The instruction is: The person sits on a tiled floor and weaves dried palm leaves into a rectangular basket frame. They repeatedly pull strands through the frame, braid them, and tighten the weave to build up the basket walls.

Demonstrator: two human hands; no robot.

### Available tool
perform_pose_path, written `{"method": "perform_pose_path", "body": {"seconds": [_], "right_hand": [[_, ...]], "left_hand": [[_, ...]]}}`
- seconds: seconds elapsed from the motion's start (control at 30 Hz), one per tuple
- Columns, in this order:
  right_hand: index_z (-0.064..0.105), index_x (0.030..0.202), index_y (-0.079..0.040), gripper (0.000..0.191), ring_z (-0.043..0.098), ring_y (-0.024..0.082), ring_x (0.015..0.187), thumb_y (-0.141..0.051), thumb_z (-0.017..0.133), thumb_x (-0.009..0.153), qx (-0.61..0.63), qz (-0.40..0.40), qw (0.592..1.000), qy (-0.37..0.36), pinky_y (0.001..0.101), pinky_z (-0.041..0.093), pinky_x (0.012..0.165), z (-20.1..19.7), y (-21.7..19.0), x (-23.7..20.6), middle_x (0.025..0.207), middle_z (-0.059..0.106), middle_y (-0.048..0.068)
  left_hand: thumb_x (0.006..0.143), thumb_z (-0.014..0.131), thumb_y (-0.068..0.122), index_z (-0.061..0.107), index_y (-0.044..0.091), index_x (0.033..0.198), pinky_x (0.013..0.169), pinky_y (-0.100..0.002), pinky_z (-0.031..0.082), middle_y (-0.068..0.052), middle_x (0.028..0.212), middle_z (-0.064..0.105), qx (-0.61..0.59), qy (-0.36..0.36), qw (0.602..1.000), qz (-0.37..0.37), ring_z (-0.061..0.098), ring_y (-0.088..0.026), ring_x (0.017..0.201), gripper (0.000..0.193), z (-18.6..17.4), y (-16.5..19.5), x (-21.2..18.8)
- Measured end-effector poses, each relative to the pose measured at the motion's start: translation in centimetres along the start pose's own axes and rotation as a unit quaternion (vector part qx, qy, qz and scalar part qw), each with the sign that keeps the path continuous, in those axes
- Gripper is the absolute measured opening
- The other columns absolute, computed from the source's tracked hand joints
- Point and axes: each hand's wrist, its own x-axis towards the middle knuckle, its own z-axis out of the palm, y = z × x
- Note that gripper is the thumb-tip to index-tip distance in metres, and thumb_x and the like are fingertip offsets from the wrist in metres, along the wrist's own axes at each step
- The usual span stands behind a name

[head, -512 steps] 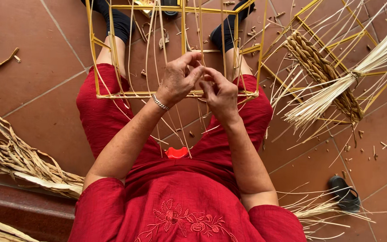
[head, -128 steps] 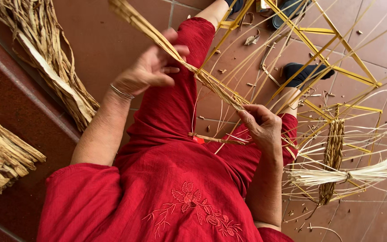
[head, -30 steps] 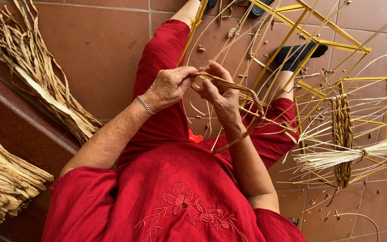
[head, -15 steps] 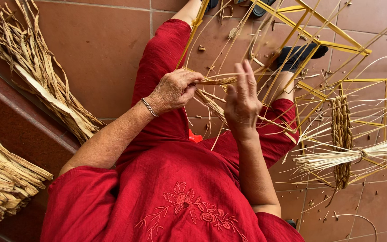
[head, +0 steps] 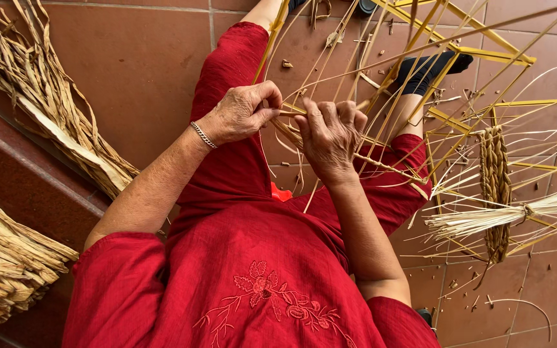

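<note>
I sit on the floor in red clothes, both hands raised over my lap. My left hand (head: 243, 113), with a silver bracelet on the wrist, pinches a thin tan straw strand (head: 289, 115). My right hand (head: 330, 132) is closed around a twisted rope of the same straw (head: 381, 162), which runs down to the right across my knee. Several long loose straws fan out from my hands toward the upper right. A yellow wire frame (head: 485, 55) lies on the tiles past my legs.
Bundles of dried leaves (head: 46, 109) lie along a step at the left, another bundle (head: 4, 258) at the lower left. A tied sheaf of pale straw (head: 517, 212) and a braided strip (head: 494, 180) rest on the frame at the right. A small red object (head: 280, 192) lies between my legs.
My right hand has turned from fingers spread upward to closed on the straw rope, close to my left hand. My left hand has stayed about where it was.
</note>
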Motion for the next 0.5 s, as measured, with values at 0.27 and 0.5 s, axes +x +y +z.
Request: {"method": "perform_pose_path", "body": {"seconds": [0.27, 0.5], "right_hand": [[0.062, 0.065, -0.013, 0.042, 0.049, 0.023, 0.080, -0.040, 0.085, 0.089, 0.038, 0.057, 0.996, -0.063, 0.0445, 0.034, 0.078, 2.0, 0.2, -0.2, 0.067, 0.054, 0.002], [0.057, 0.066, -0.016, 0.042, 0.049, 0.022, 0.071, -0.039, 0.073, 0.098, 0.014, 0.014, 0.999, -0.048, 0.0431, 0.034, 0.074, 1.7, -0.8, -2.5, 0.062, 0.054, 0.001]], "left_hand": [[0.095, 0.072, 0.014, 0.059, 0.005, 0.111, 0.062, -0.032, 0.059, -0.007, 0.085, 0.076, -0.014, -0.062, 0.997, 0.045, 0.074, -0.016, 0.072, 0.022, -0.9, -1.2, 1.8], [0.099, 0.068, 0.016, 0.063, 0.006, 0.098, 0.057, -0.033, 0.059, -0.009, 0.072, 0.074, 0.030, -0.062, 0.995, -0.077, 0.072, -0.015, 0.056, 0.011, -0.1, -0.3, 2.5]]}}
